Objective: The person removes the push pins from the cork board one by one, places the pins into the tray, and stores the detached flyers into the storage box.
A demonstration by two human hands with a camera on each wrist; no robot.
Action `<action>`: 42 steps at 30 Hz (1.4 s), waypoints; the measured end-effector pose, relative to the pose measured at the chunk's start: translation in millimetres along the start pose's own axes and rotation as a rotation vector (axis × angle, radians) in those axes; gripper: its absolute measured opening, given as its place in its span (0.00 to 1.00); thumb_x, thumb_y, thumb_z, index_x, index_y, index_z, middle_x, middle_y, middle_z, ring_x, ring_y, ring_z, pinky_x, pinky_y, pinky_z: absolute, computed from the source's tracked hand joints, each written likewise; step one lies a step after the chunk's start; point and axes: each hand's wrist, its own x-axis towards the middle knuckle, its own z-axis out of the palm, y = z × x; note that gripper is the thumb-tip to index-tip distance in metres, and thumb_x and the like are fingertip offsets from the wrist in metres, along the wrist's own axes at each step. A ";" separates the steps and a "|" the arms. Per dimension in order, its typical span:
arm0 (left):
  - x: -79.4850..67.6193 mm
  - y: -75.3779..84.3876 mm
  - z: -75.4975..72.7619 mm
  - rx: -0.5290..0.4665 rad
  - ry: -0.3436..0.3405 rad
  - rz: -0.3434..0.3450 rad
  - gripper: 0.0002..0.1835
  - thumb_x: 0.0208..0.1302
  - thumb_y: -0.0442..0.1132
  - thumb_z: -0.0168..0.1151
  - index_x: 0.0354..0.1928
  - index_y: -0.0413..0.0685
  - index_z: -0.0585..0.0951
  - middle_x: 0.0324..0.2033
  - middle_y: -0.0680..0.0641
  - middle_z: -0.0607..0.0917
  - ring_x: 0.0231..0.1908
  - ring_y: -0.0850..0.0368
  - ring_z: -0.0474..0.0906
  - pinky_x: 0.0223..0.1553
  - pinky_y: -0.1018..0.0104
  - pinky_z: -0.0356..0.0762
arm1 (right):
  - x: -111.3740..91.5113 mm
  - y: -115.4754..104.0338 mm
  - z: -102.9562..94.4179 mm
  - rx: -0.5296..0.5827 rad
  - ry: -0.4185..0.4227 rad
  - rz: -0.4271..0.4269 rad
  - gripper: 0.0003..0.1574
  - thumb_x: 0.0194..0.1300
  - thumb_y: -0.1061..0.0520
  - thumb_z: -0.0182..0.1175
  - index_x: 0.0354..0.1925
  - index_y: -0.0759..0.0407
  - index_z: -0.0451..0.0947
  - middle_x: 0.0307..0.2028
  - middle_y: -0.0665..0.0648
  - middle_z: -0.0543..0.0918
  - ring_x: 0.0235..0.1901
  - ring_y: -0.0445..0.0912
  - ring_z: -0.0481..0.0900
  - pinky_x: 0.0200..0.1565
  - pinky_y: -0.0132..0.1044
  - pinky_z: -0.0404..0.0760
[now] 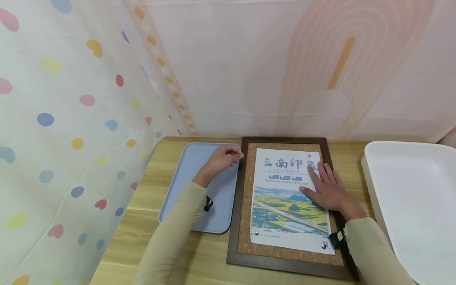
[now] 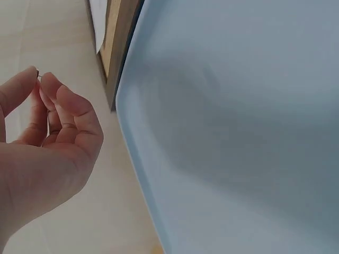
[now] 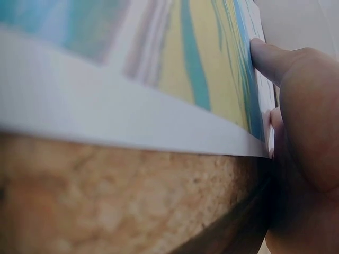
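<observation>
My left hand [image 1: 221, 161] is raised over the upper right of a blue tray [image 1: 199, 154], near the corkboard's left frame. Thumb and forefinger pinch a tiny thumbtack [image 2: 38, 74], mostly hidden by the fingertips. My right hand [image 1: 330, 192] lies with spread fingers on the right side of a printed poster [image 1: 290, 198], pressing it against the corkboard [image 1: 246, 213]. Silver thumbtacks show at three poster corners: top right [image 1: 308, 156], bottom left [image 1: 256, 233] and bottom right [image 1: 323, 246]. The top left corner lies on the cork with no large tack head visible.
A large white bin [image 1: 372, 190] stands right of the board. The board's dark wooden frame [image 1: 285, 266] sits close beside the tray on a wood-grain table [image 1: 139, 221]. Patterned cloth [image 1: 228, 79] hangs behind and at the left.
</observation>
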 end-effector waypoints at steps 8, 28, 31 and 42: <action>-11.2 -11.3 -35.3 -0.021 0.066 -0.040 0.11 0.64 0.43 0.59 0.43 0.44 0.79 0.45 0.38 0.80 0.39 0.51 0.75 0.45 0.52 0.75 | -2.1 2.3 -0.6 0.014 0.006 0.000 0.55 0.65 0.31 0.46 0.72 0.62 0.38 0.70 0.70 0.29 0.69 0.63 0.22 0.63 0.60 0.24; -26.6 -36.0 -69.7 -0.011 0.069 -0.129 0.13 0.66 0.43 0.57 0.45 0.41 0.78 0.45 0.38 0.78 0.41 0.47 0.74 0.44 0.57 0.74 | -8.0 3.2 -2.2 0.008 -0.010 0.008 0.54 0.66 0.31 0.43 0.73 0.60 0.34 0.70 0.68 0.26 0.69 0.62 0.20 0.63 0.60 0.23; -29.3 -43.0 -72.1 -0.014 0.071 -0.142 0.13 0.66 0.42 0.56 0.45 0.40 0.78 0.44 0.38 0.78 0.40 0.48 0.73 0.43 0.57 0.73 | -8.6 2.6 -1.3 0.010 -0.005 0.003 0.54 0.66 0.31 0.44 0.73 0.61 0.35 0.70 0.69 0.27 0.69 0.62 0.21 0.63 0.60 0.23; -36.3 -59.0 -80.8 0.021 0.102 -0.216 0.14 0.67 0.43 0.56 0.47 0.41 0.78 0.45 0.42 0.78 0.40 0.51 0.72 0.43 0.61 0.71 | -11.9 -1.9 0.8 0.017 0.011 -0.003 0.54 0.66 0.32 0.46 0.72 0.62 0.38 0.71 0.70 0.29 0.69 0.63 0.23 0.63 0.61 0.25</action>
